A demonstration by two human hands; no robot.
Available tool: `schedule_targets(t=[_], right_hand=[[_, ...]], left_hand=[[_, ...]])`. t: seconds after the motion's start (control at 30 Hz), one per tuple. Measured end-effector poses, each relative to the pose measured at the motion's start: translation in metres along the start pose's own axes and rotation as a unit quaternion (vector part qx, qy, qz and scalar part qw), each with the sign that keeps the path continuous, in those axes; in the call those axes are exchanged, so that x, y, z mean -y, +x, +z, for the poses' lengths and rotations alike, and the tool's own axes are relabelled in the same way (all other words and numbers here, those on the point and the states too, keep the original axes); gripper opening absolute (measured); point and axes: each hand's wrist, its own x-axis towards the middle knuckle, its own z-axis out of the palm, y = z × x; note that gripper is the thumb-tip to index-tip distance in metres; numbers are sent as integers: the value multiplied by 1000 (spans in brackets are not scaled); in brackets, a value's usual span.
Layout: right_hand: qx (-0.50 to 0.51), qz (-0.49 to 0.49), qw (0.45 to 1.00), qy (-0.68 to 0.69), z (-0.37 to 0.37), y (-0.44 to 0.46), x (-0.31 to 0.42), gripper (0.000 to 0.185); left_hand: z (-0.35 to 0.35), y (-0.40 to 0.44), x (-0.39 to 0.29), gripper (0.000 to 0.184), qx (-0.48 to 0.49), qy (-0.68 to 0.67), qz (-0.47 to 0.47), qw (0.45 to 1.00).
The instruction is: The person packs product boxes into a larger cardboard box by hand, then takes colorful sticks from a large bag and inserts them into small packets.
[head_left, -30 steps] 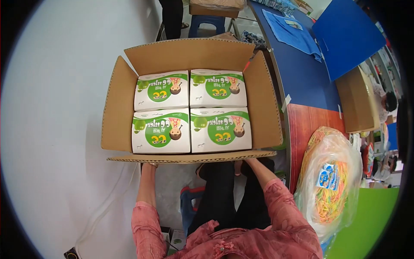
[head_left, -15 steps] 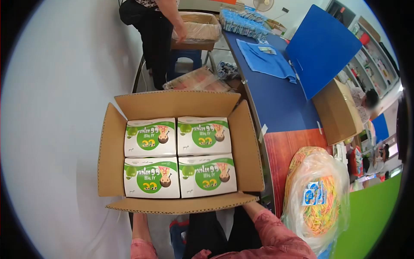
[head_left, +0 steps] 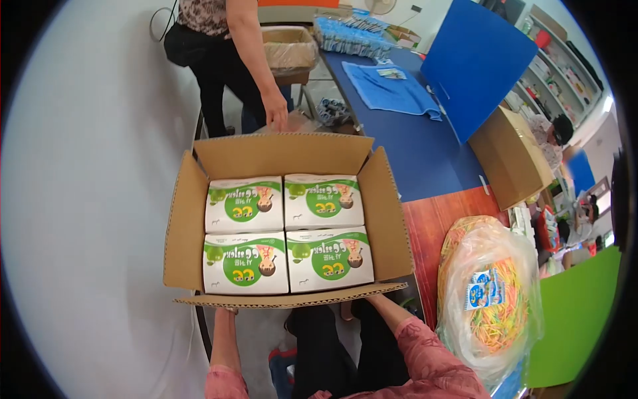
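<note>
An open cardboard carton is held up in front of my body, its four flaps spread. Inside, several white and green boxes lie in two rows, their printing upside down to me. Both my forearms reach under the carton's near side, one at the left and one at the right. The carton hides my left hand and my right hand, so their fingers do not show.
A co-worker stands beyond the carton, one hand low near its far flap. To the right runs a blue and red table with a blue cloth, a blue panel and a plastic bag of colourful strips. A white wall is left.
The view has tilted up, showing the co-worker, whose hand has lowered towards the carton's far side. The carton stays between my arms and sits lower in view than one second ago.
</note>
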Motion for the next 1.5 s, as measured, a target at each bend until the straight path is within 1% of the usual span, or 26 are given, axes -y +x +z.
schedule_targets(t=[0.2, 0.3, 0.33, 0.37, 0.4, 0.47, 0.5, 0.53, 0.57, 0.6, 0.67, 0.7, 0.8, 0.83, 0.87, 0.9, 0.93, 0.97, 1.03, 1.07, 1.13, 1.17, 1.2, 1.27, 1.4, 1.5], right_hand=[[-6, 0, 1000, 13, -12, 19, -8, 41], [-12, -8, 1000, 15, -18, 30, -15, 41], [-12, -9, 1000, 19, -16, 28, -16, 41], [-18, -16, 1000, 19, -17, 33, -20, 41], [-25, -20, 999, 24, -14, 32, -23, 41], [-44, -24, 998, 40, -12, 27, -25, 42], [-58, -21, 997, 53, -12, 23, -23, 42], [-74, -11, 995, 73, -12, 16, -19, 42], [-84, 17, 992, 88, -17, 12, -10, 39], [-100, 73, 985, 121, -28, 7, 11, 37], [-143, 147, 962, 178, -50, -13, 52, 37], [-217, 84, 964, 131, -34, -25, 37, 30], [-227, 71, 943, 234, -69, -121, 95, 16], [-294, 12, 941, 169, -71, -150, 100, 11], [-358, -46, 928, 99, -73, -180, 101, 9], [-374, -31, 925, 57, -78, -214, 102, 10], [-389, -18, 921, 15, -79, -248, 102, 10], [-386, 14, 922, 11, -78, -279, 98, 11], [-364, 57, 930, 8, -74, -334, 88, 14], [-354, 61, 933, 14, -69, -354, 87, 14], [-341, 60, 938, 29, -59, -376, 83, 15], [-340, 92, 934, 58, -53, -380, 78, 17], [-346, 99, 931, 59, -53, -380, 76, 17], [-360, 117, 923, 70, -48, -377, 77, 17], [-360, 26, 932, 20, -33, -365, 79, 11], [-314, -3, 948, 57, -17, -355, 94, 10]], left_hand=[[6, 11, 5, 74, 3, 43, -7, 999], [5, 17, 16, 75, 5, 127, 11, 992], [1, 22, 20, 75, 12, 224, 41, 974], [-6, 25, 25, 75, 20, 358, 92, 929], [-15, 28, 33, 75, 26, 471, 139, 871], [-26, 32, 35, 75, 32, 612, 206, 763], [-16, 21, 22, 75, 37, 515, 162, 841], [-8, 13, 12, 74, 41, 329, 89, 939], [1, 4, 0, 74, 36, 93, 14, 995], [13, -6, -13, 73, 11, -96, -29, 995], [30, -22, -28, 73, -32, -249, -56, 966], [21, -6, -7, 76, -37, -220, -53, 973], [53, -38, 15, 72, -195, -266, -40, 943], [54, -40, 41, 68, -201, -232, -81, 948], [45, -25, 96, 64, -143, -135, -93, 976], [38, -19, 139, 60, -83, -38, -104, 990], [44, -41, 144, 62, 11, 125, -147, 981], [59, -71, 145, 64, 102, 283, -183, 936], [62, -125, 166, 52, 169, 312, -161, 921], [54, -131, 183, 50, 256, 425, -140, 857], [25, -150, 251, 40, 211, 247, -156, 933], [12, -160, 282, 37, 190, 155, -159, 956], [10, -174, 283, 37, 168, 100, -173, 965], [7, -197, 274, 37, 129, 63, -196, 970], [6, -221, 259, 37, 90, 74, -200, 973], [8, -231, 252, 37, 70, 86, -180, 977]])
